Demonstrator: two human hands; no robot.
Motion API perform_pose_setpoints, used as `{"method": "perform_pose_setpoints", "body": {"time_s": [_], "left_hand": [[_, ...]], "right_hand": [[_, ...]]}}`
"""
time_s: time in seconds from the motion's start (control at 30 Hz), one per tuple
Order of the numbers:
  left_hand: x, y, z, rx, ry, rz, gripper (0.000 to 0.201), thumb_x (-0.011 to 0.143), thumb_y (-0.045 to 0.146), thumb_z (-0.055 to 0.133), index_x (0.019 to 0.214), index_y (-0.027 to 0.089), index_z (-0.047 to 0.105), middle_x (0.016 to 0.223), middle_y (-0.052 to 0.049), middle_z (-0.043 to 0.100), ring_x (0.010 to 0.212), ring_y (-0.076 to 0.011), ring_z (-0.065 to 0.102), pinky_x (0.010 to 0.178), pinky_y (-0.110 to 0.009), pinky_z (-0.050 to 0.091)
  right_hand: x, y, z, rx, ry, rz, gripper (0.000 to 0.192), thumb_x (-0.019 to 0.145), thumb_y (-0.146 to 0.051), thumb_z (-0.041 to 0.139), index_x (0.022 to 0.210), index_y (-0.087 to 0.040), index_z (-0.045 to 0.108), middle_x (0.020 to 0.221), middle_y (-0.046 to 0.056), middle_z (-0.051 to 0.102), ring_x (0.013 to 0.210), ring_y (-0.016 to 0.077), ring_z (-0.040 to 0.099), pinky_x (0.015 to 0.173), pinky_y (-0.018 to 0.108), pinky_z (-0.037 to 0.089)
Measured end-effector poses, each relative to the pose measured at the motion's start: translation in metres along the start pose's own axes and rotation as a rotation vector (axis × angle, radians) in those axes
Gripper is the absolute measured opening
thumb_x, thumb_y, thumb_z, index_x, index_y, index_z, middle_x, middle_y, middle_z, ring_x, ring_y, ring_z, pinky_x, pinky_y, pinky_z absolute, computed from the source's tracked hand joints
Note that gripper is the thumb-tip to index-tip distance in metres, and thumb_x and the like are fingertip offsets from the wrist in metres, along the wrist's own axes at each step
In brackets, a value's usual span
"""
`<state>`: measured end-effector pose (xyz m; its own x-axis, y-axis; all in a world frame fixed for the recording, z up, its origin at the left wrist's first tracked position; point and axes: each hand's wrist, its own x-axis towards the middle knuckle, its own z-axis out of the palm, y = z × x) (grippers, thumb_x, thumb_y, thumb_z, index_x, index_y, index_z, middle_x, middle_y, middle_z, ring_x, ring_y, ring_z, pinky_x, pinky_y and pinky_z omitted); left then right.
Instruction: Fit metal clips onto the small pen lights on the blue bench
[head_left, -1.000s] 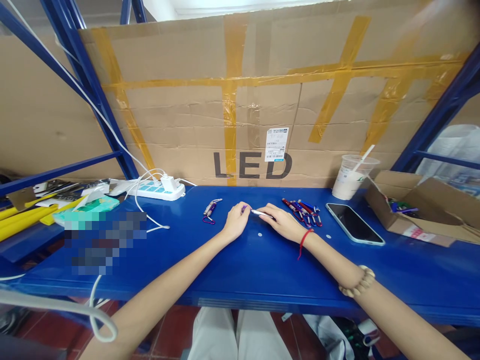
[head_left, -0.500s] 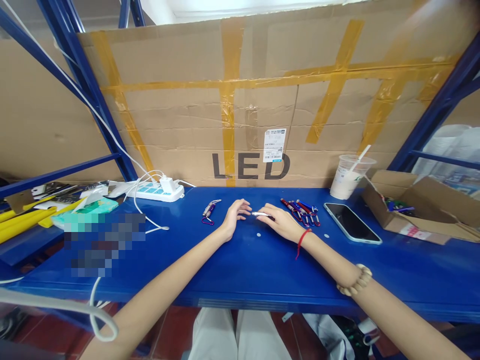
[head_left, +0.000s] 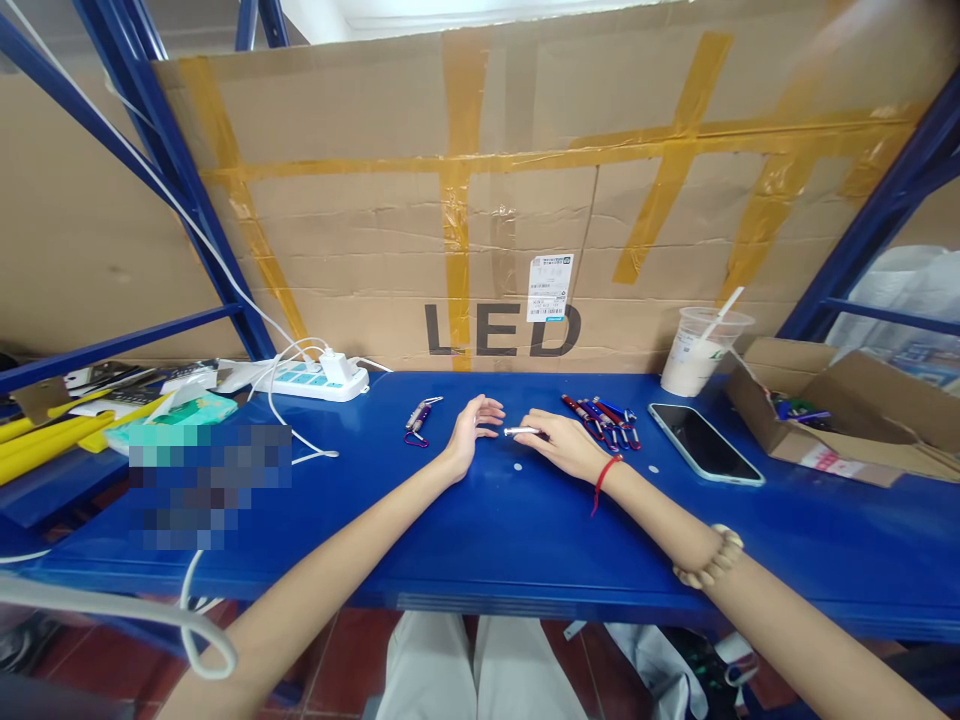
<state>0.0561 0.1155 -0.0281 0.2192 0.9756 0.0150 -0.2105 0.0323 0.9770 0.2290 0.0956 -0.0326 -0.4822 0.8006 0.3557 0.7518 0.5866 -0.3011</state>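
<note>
My right hand (head_left: 568, 445) is closed around a slim silver rod-like piece (head_left: 519, 431); its tip points left out of the fingers, and the rest is hidden in the grip. Just left of that tip, my left hand (head_left: 471, 437) rests on its edge with fingers apart and curved, holding nothing. A purple and silver keychain flashlight (head_left: 418, 419) with a small carabiner lies further left. Beyond my right hand sits a cluster of several similar red and blue keychain flashlights (head_left: 604, 420) with clips.
A phone (head_left: 705, 442), a drink cup with a straw (head_left: 694, 355) and an open cardboard box (head_left: 847, 462) stand to the right. At the left are a power strip (head_left: 319, 382), white cables and yellow-handled items (head_left: 60, 437). A tall cardboard sheet (head_left: 360, 250) backs the blue table (head_left: 480, 550).
The tip of the silver piece shows a little more clearly between the fingers of my right hand. Both hands stay almost in place.
</note>
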Motion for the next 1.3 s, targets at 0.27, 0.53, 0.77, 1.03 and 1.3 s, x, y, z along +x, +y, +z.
{"method": "perform_pose_setpoints", "body": {"time_s": [0.27, 0.53, 0.77, 1.03, 1.3], "left_hand": [[0.0007, -0.0007, -0.0001, 0.017, 0.003, -0.005, 0.035, 0.079, 0.041, 0.036, 0.077, 0.014, 0.058, 0.080, -0.007, 0.060, 0.073, -0.0141, 0.058, 0.059, -0.020, 0.042], [-0.0010, 0.0003, 0.0007, 0.031, 0.002, -0.001, 0.035, 0.079, 0.042, 0.036, 0.077, 0.014, 0.058, 0.080, -0.006, 0.060, 0.071, -0.0134, 0.057, 0.058, -0.020, 0.042], [-0.0018, -0.0003, 0.0000, 0.053, -0.005, 0.008, 0.035, 0.078, 0.043, 0.036, 0.077, 0.015, 0.058, 0.080, -0.006, 0.060, 0.071, -0.0132, 0.056, 0.058, -0.020, 0.041], [0.0009, -0.0034, -0.0016, 0.057, -0.014, 0.019, 0.036, 0.077, 0.046, 0.039, 0.075, 0.015, 0.057, 0.078, -0.006, 0.059, 0.069, -0.0131, 0.056, 0.056, -0.020, 0.040], [0.0007, -0.0035, -0.0011, 0.069, -0.031, 0.020, 0.035, 0.079, 0.043, 0.038, 0.074, 0.015, 0.058, 0.077, -0.006, 0.059, 0.068, -0.0126, 0.056, 0.054, -0.019, 0.041]], "right_hand": [[0.0006, -0.0017, -0.0008, -0.050, -0.010, 0.024, 0.041, 0.090, -0.050, 0.033, 0.079, -0.021, 0.058, 0.079, 0.001, 0.055, 0.073, 0.0137, 0.054, 0.060, 0.022, 0.034], [0.0002, 0.0039, 0.0025, 0.009, -0.028, -0.031, 0.037, 0.092, -0.046, 0.030, 0.090, -0.021, 0.057, 0.086, 0.002, 0.055, 0.077, 0.0143, 0.054, 0.066, 0.023, 0.037], [0.0005, 0.0027, 0.0010, 0.019, -0.002, -0.013, 0.035, 0.091, -0.046, 0.033, 0.084, -0.020, 0.056, 0.082, 0.002, 0.054, 0.071, 0.0129, 0.052, 0.062, 0.022, 0.036], [-0.0001, -0.0022, -0.0016, -0.025, -0.002, 0.013, 0.038, 0.088, -0.051, 0.039, 0.078, -0.020, 0.059, 0.079, 0.001, 0.054, 0.067, 0.0116, 0.053, 0.058, 0.021, 0.033], [0.0004, -0.0007, -0.0010, -0.044, -0.013, 0.001, 0.038, 0.087, -0.051, 0.040, 0.083, -0.023, 0.065, 0.082, 0.002, 0.057, 0.074, 0.0136, 0.056, 0.061, 0.022, 0.035]]}}
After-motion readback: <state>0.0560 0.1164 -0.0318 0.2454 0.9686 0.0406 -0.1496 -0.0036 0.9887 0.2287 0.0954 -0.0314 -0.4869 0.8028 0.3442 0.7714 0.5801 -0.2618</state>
